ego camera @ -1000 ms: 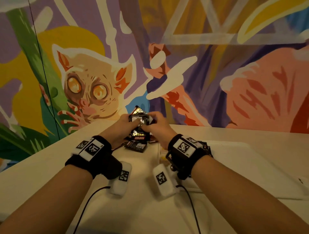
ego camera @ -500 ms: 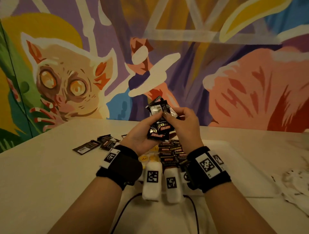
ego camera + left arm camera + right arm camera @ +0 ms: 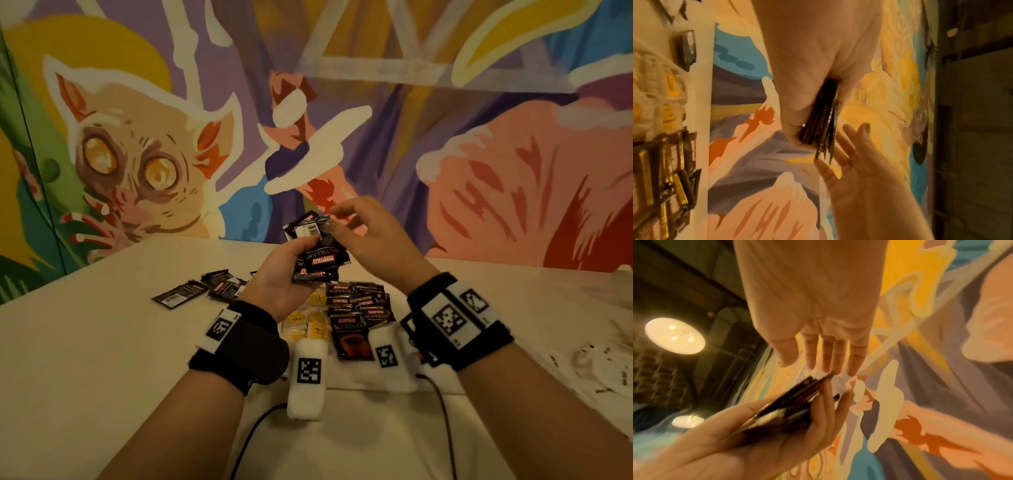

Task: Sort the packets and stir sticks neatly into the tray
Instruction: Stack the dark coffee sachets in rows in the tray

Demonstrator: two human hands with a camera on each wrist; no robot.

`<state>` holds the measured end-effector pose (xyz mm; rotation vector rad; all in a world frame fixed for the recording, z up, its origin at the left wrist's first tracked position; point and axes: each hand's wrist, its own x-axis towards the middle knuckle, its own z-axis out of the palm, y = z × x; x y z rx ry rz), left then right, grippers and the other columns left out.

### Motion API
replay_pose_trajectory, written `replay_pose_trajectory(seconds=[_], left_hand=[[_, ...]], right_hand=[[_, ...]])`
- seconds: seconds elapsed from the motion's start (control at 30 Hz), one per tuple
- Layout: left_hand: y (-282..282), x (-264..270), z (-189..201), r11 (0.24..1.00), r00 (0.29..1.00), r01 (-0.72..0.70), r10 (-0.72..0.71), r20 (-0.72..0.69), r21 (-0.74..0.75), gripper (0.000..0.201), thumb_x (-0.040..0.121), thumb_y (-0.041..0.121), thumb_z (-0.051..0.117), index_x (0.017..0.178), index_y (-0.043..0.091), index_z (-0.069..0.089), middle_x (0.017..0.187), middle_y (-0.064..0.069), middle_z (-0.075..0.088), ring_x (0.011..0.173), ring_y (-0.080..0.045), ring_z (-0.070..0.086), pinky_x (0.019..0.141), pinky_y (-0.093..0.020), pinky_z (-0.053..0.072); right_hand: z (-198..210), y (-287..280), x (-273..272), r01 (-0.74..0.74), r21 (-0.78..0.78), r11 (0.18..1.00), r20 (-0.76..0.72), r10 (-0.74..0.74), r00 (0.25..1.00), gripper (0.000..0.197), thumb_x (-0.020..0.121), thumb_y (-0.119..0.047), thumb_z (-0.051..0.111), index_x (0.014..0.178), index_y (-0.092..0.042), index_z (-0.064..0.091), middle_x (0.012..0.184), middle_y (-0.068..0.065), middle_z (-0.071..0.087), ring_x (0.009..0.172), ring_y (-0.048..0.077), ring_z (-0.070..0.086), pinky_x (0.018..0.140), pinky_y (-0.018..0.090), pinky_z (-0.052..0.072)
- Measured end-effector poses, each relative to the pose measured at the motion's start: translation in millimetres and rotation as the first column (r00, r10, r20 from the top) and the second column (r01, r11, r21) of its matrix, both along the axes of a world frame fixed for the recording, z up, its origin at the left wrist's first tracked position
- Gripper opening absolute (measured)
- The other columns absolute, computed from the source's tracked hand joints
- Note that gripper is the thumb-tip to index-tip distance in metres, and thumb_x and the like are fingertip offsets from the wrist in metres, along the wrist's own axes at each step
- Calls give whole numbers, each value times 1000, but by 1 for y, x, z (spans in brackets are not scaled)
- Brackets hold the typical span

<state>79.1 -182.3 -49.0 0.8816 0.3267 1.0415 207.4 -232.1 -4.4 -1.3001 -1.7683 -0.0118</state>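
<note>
Far left on the table [image 3: 85,342] I've got a few loose Kopiko coffee packets [image 3: 205,289] lying flat, well apart from the tray and with bare room around them for an easy reach. My left hand [image 3: 284,274] has its grip curled round a fanned stack of Kopiko packets [image 3: 317,246] held up in the air, I'd guess so I can square the edges before dropping them in. My right hand [image 3: 368,229] sits just beside the stack's top with fingers [image 3: 830,353] spread, holding nothing, above the tray [image 3: 387,380] where coffee packets in the tray [image 3: 356,308] lie next to yellow tea packets [image 3: 308,325]; can't see any stir sticks.
</note>
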Motion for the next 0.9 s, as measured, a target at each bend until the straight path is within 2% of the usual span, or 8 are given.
replay_pose_trajectory(seconds=[0.1,0.23,0.33,0.43,0.5,0.63,0.77,0.9], left_hand=[[-2,-1,1,999,998,-10,13,-68,40,25,95,9,44,113,2,58,94,-13,67,76,-20,67,66,-29,54],[-4,-2,1,1000,999,3,-3,-44,1,36,95,9,43,130,3,50,104,-15,65,87,-23,66,72,-32,57],[-5,-1,-1,1000,999,11,-10,-46,8,32,96,12,43,125,3,52,96,-12,67,81,-20,67,67,-30,56],[-7,0,-1,999,999,37,-37,1,-13,23,95,13,44,112,5,57,95,-12,68,86,-21,65,74,-33,52],[-8,1,-1,999,999,35,-35,-4,-13,21,94,12,46,110,6,58,93,-12,68,84,-21,66,71,-34,52],[-10,3,-3,1000,999,-1,2,-50,18,24,93,11,47,112,8,59,94,-10,68,84,-18,67,72,-33,52],[-16,-1,0,999,999,35,-36,32,27,30,85,18,52,113,11,60,96,-7,68,89,-18,65,74,-32,52],[-18,-2,3,998,997,42,-45,66,40,52,83,42,55,129,17,56,117,-7,66,107,-20,63,86,-36,53]], right_hand=[[21,-5,6,-94,-129,987,370,136,919,69,84,-43,63,143,-25,34,149,-4,29,136,11,23,109,23,18],[30,7,8,26,-370,928,712,266,649,122,65,-56,74,149,-29,-10,158,-11,-8,144,11,-9,114,43,-3],[23,21,5,47,-305,951,788,224,573,119,64,-53,76,150,-23,0,155,-1,15,142,20,11,116,51,9],[18,28,7,-68,-156,985,764,164,623,99,66,-42,76,145,-12,25,131,7,43,119,21,39,104,43,34],[11,30,12,-104,-153,983,738,184,650,99,63,-44,75,143,-11,27,130,8,42,118,21,38,105,40,34],[2,24,11,-89,-249,965,699,242,673,121,60,-59,67,150,-12,2,154,5,13,141,21,11,118,41,11],[4,23,6,-213,-124,969,585,245,773,101,65,-49,72,145,-9,24,135,10,41,123,23,39,107,36,33],[4,21,7,-275,-134,952,491,304,816,97,63,-42,75,142,-11,28,127,7,43,115,19,42,103,36,39]])
